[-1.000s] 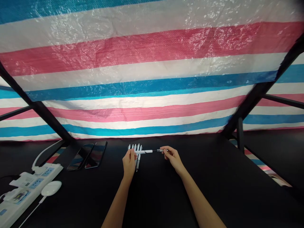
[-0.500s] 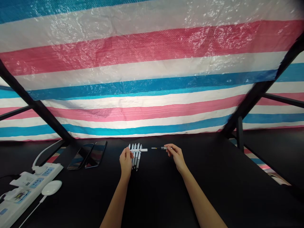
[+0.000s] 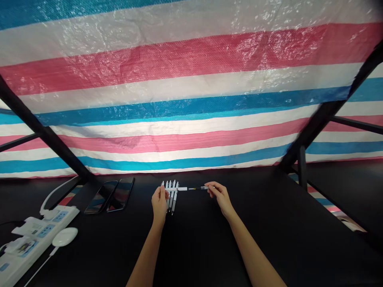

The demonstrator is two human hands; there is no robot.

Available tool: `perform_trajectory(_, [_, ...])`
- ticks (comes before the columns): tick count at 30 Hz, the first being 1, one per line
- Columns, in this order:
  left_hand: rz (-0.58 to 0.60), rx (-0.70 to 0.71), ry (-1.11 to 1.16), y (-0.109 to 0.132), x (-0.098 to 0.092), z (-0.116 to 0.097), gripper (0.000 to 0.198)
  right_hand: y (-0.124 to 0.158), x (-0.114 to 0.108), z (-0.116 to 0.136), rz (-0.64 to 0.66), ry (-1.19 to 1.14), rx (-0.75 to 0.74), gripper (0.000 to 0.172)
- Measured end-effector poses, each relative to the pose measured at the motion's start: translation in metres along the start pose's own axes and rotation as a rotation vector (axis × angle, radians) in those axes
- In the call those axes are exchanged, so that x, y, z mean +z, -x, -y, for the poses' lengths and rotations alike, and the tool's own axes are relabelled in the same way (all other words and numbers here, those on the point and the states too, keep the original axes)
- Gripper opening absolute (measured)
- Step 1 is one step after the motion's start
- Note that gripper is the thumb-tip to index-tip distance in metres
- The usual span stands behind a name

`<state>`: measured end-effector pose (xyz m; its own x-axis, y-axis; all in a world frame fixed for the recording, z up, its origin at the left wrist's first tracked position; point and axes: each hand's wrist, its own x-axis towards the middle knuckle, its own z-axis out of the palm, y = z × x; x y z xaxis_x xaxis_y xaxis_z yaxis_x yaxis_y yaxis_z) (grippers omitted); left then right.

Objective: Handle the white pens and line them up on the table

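Note:
My left hand [image 3: 159,201] pinches a white pen barrel [image 3: 178,189] that points to the right, held just over a row of several white pens [image 3: 171,196] lying on the black table [image 3: 197,239]. My right hand [image 3: 218,194] pinches a thin pen refill [image 3: 199,188] by its right end, with its tip pointing left at the open mouth of the barrel. Barrel and refill are nearly in line, with their ends almost touching.
Two dark phones [image 3: 110,195] lie at the left of the pens. A white power strip [image 3: 32,235] with plugs and a white oval device [image 3: 64,236] sit at the far left. Black frame bars [image 3: 317,127] and a striped tarp [image 3: 185,91] stand behind the table.
One second ago refill and barrel were joined. Half a second ago my right hand had pulled the refill out to the right. Now its tip is back close to the barrel's mouth.

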<state>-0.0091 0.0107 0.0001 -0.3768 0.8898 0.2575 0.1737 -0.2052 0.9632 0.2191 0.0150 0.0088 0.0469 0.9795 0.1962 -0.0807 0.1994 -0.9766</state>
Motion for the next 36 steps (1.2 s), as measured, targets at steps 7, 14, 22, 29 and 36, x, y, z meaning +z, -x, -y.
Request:
perform_trajectory(7, [0.007, 0.03, -0.048, 0.0, 0.001, 0.005, 0.042, 0.001, 0.003, 0.0, 0.031, 0.007, 0.014, 0.026])
perform_trajectory(14, [0.034, 0.05, -0.112, 0.004, 0.004, -0.001, 0.041, 0.002, 0.005, 0.0, 0.063, 0.002, 0.021, 0.028])
perform_trajectory(22, [0.186, 0.082, -0.069, 0.012, 0.014, -0.007, 0.033, 0.003, 0.01, -0.005, 0.097, -0.017, 0.057, 0.033])
perform_trajectory(29, [0.156, 0.044, -0.015, 0.006, 0.012, 0.001, 0.029, 0.001, 0.008, -0.008, 0.157, 0.044, 0.071, 0.034])
perform_trajectory(36, [0.218, 0.089, 0.013, 0.004, 0.01, 0.004, 0.026, 0.002, 0.006, -0.008, 0.164, 0.247, 0.041, 0.05])
